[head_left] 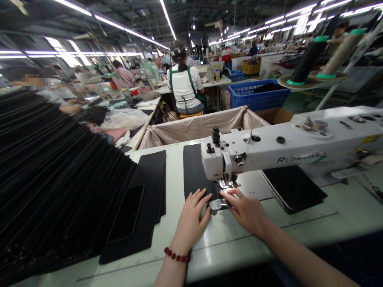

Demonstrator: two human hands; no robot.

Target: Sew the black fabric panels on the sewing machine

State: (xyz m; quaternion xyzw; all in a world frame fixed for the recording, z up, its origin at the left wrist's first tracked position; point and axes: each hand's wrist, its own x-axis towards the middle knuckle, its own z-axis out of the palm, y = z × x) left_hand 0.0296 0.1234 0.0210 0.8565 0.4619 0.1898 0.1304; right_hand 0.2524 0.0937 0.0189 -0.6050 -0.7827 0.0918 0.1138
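Observation:
A black fabric panel (194,169) lies flat on the pale green table, its right edge running under the needle area of a white sewing machine (257,149). My left hand (196,207) rests on the panel's near end with fingers stretched out and slightly spread. Close to the presser foot (228,185), my right hand (243,209) has its thumb and index finger drawn toward each other beside a small metal guide (218,204). What those right fingers hold, if anything, is too small to make out.
A tall pile of black pieces (60,179) fills the left side. Beside it, a phone (127,213) lies on more black panels (149,191). A stack of black pieces (295,187) sits right of the needle. Behind are a cloth-lined bin (191,129), a blue basket (259,95) and a seated person (184,83).

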